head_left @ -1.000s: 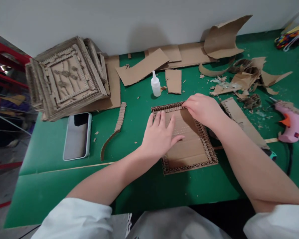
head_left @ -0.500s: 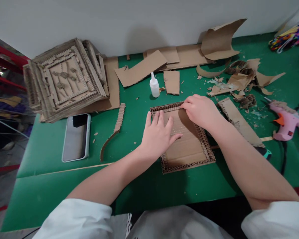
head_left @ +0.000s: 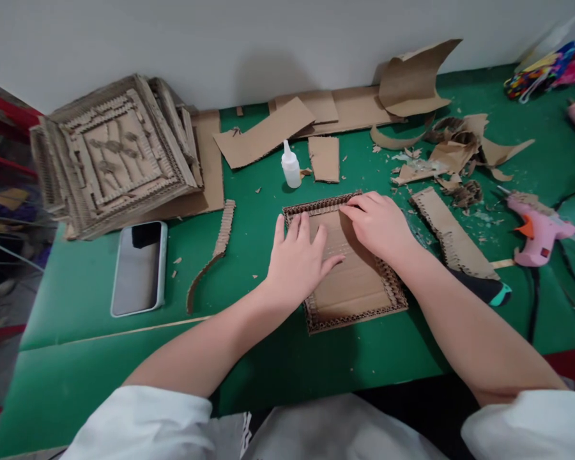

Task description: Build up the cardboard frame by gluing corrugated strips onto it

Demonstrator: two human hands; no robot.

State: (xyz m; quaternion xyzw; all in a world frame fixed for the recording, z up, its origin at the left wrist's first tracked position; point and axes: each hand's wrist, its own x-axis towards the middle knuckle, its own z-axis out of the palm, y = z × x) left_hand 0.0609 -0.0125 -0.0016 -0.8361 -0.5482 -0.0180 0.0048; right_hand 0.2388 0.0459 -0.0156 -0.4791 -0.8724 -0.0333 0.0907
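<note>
A shallow cardboard frame [head_left: 359,313] lies flat before me, its edges built up with corrugated cardboard strips. My left hand [head_left: 297,259] rests across its left side, fingers spread, with the fingertips near the upper left corner. At the far edge, my right hand [head_left: 377,222] has its thumb and fingers pressed together on a corrugated cardboard strip [head_left: 323,208] along the inside of the rim. The frame's upper right corner is partly covered by that hand. Just beyond the frame stands a white glue bottle [head_left: 291,169].
Stacked cardboard frames [head_left: 119,153] and a phone [head_left: 138,268] are at left, near a loose corrugated strip [head_left: 224,227]. Cardboard pieces [head_left: 268,131] lie along the wall. Torn scraps [head_left: 455,150], a cardboard piece [head_left: 455,236], a teal-and-black handle [head_left: 498,294] and a pink glue gun [head_left: 539,230] are at right.
My right hand has shifted slightly along the far rim, toward the left and down, its fingers still on the strip. The whole view has moved slightly; my left hand keeps its place on the frame.
</note>
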